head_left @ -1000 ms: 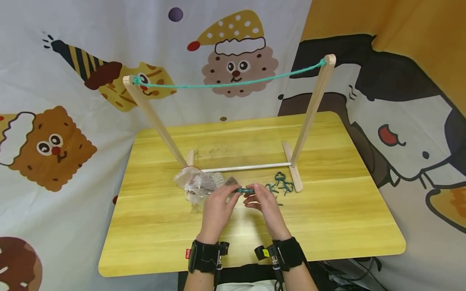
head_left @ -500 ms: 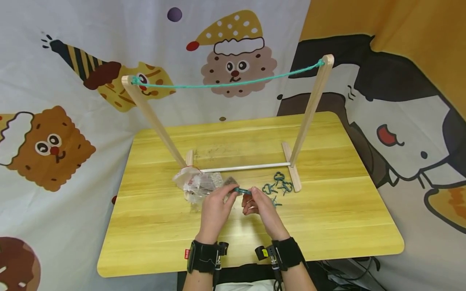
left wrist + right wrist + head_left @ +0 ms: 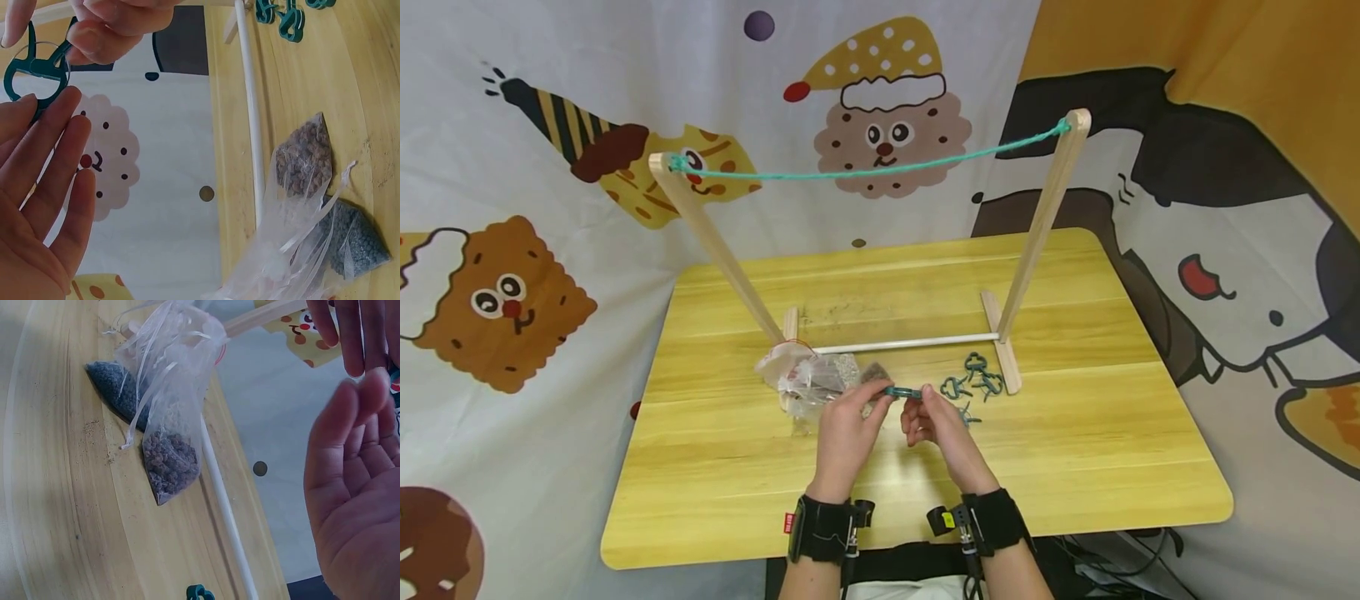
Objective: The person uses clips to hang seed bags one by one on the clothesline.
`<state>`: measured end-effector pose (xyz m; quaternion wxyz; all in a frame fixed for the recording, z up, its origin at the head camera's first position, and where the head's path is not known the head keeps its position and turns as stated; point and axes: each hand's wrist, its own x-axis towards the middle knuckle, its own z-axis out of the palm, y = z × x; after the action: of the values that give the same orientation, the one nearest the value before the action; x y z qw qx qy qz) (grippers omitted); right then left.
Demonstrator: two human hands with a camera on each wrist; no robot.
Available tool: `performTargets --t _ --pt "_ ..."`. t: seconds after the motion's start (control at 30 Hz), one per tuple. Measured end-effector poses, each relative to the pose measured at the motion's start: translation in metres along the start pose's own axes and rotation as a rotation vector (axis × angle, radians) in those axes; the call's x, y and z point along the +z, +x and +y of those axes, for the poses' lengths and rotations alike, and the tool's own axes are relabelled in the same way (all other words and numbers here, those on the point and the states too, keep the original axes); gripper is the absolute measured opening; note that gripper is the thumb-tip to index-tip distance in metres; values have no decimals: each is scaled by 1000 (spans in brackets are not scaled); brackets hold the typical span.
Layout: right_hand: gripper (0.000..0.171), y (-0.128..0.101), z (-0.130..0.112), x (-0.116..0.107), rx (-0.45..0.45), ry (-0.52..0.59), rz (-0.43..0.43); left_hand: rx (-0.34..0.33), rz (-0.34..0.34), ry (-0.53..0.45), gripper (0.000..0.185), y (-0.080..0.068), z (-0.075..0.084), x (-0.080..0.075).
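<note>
Above the table's near middle, both hands hold one teal plastic clip (image 3: pixel 902 391) between them. My left hand (image 3: pixel 880 401) pinches its ring end; in the left wrist view the clip (image 3: pixel 34 72) lies against the left fingers (image 3: pixel 53 162). My right hand (image 3: pixel 917 406) pinches the other end with curled fingers (image 3: pixel 115 31). In the right wrist view the right hand shows only its palm (image 3: pixel 356 506), and the clip is almost out of the picture. A clear plastic bag (image 3: pixel 805 379) with dark pellet packets (image 3: pixel 165 456) lies just left of the hands.
A loose pile of teal clips (image 3: pixel 977 383) lies right of the hands, by the foot of a wooden stand (image 3: pixel 1003 342). A teal string (image 3: pixel 865 173) runs between the stand's two posts. The yellow wooden table (image 3: pixel 1075 442) has cartoon-printed cloth behind it.
Both hands keep hold of the clip in nearly the same spot. The right hand's fingers have shifted slightly on it.
</note>
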<state>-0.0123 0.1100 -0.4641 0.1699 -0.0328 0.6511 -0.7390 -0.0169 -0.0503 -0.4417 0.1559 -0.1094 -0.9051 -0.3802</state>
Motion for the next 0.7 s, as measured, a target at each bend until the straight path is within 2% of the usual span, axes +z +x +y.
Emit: performTargets --t 0.27,0.5,0.7 --pt "54 3 7 -1 -53 7 42 -11 16 -37 17 -2 0 3" --pt "55 4 11 -1 -40 -10 98 -32 -21 -52 19 -3 -2 8" --pt "56 5 11 -2 -71 -33 93 -40 -27 -41 21 -3 -3 9"
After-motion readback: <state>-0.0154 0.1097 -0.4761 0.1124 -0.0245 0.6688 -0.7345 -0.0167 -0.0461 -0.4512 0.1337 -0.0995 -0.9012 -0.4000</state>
